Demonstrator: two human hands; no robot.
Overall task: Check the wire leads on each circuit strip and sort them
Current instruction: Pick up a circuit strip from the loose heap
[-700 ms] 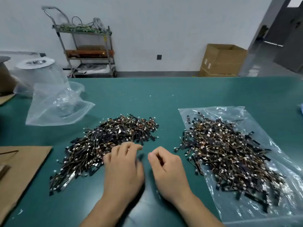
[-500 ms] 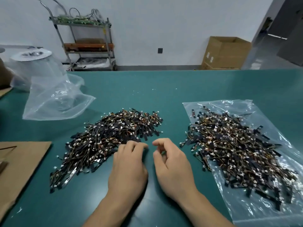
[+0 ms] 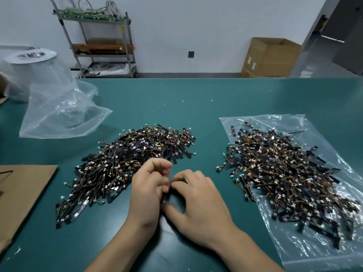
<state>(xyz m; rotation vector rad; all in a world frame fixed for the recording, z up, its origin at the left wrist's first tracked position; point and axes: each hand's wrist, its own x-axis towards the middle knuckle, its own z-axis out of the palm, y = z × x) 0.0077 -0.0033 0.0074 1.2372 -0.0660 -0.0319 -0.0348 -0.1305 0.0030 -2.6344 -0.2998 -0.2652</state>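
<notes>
Two heaps of black circuit strips with orange and brown wire leads and white plugs lie on the green table. The left heap (image 3: 125, 163) lies bare on the table, and the right heap (image 3: 284, 173) lies on a flat clear bag (image 3: 334, 252). My left hand (image 3: 146, 195) and right hand (image 3: 200, 205) meet between the heaps at the left heap's near edge. Their fingers are curled and touch each other. A small dark strip (image 3: 167, 198) shows blurred between them and is mostly hidden by the fingers.
A crumpled clear bag (image 3: 59, 116) lies at the back left in front of a wrapped white reel (image 3: 29, 55). Brown cardboard (image 3: 21, 193) lies at the left edge. Beyond the table stand a metal trolley (image 3: 102, 42) and a cardboard box (image 3: 269, 57).
My left hand has lifted off the left heap's edge and curled its fingers. My right hand has closed in until the fingertips of both hands meet.
</notes>
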